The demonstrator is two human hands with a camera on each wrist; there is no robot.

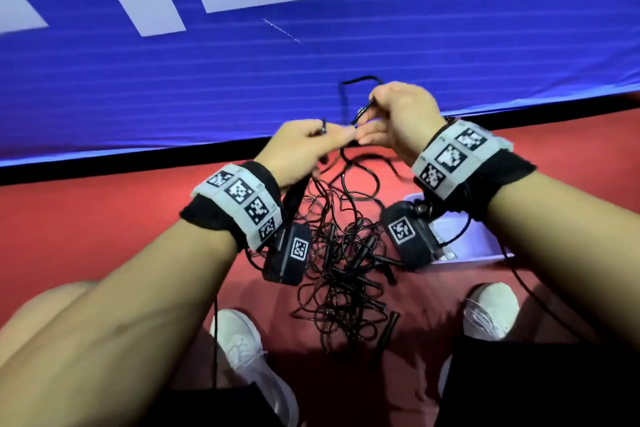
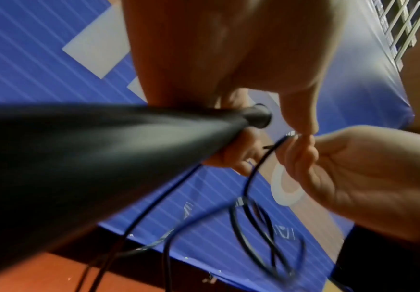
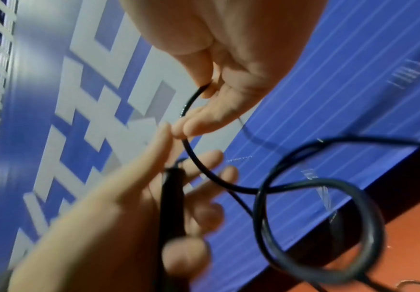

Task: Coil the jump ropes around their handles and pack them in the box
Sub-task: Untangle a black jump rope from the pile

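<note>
A tangled pile of black jump ropes (image 1: pixel 346 270) lies on the red floor between my feet. Both hands are raised above it. My left hand (image 1: pixel 311 144) grips a black handle (image 2: pixel 129 148), which also shows in the right wrist view as the handle (image 3: pixel 171 197) lying across the left fingers (image 3: pixel 204 164). My right hand (image 1: pixel 398 111) pinches the thin black cord (image 3: pixel 191 98) just beside the left fingertips. From there the cord curls into a loose loop (image 3: pixel 328 207) and trails down to the pile. A pale box (image 1: pixel 460 236) sits on the floor under my right wrist.
A blue mat (image 1: pixel 311 62) with white markings and a black edge lies just beyond the hands. My white shoes (image 1: pixel 242 340) (image 1: pixel 491 308) flank the pile. A loose black handle (image 1: pixel 388 329) lies at the pile's near side. Thin sensor cables hang from both wrists.
</note>
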